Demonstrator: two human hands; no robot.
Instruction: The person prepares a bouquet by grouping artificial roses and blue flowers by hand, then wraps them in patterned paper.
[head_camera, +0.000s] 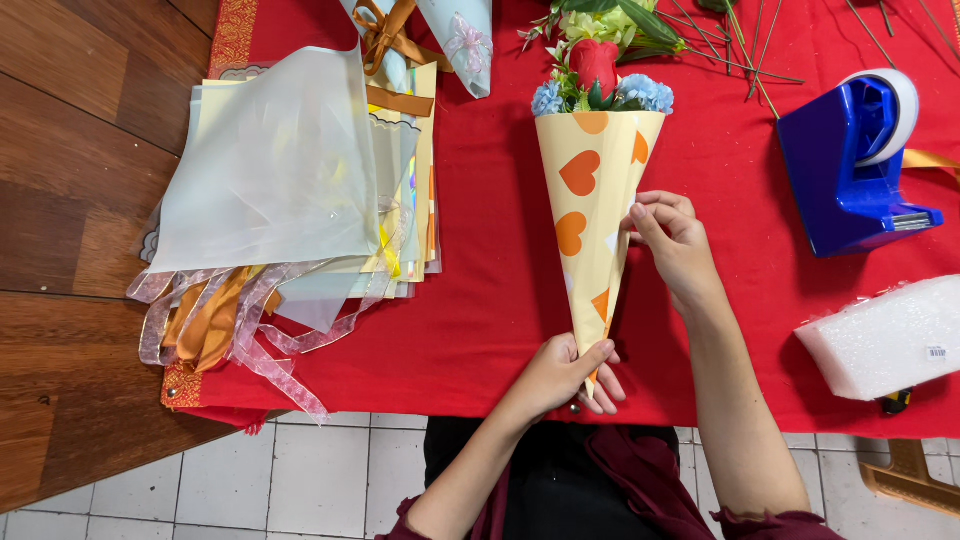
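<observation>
The left hand is closed around the narrow tip of a paper cone, thumb on top and fingers curled beneath, right at the near edge of the desk. The right hand sits farther up, its fingertips pinched together on the cone's right edge about halfway along.

By size, the desk comes first: dark wood, mostly covered by a red cloth that hangs over the near edge. Toward the left edge of the cloth lies a stack of wrapping sheets, pale and translucent, with ribbons trailing from under it toward the near left corner. On the right side stands a blue tape dispenser, and nearer the right edge a white foam block.

The cone is cream with orange hearts and lies in the middle of the cloth. Its long axis runs straight away from the person, tip toward the near edge, wide mouth toward the far edge. A red rose and small blue flowers show at the mouth, with loose stems beyond. The left hand has the tip, so it is the nearer 1 to the body; the right hand works the seam beside it.
</observation>
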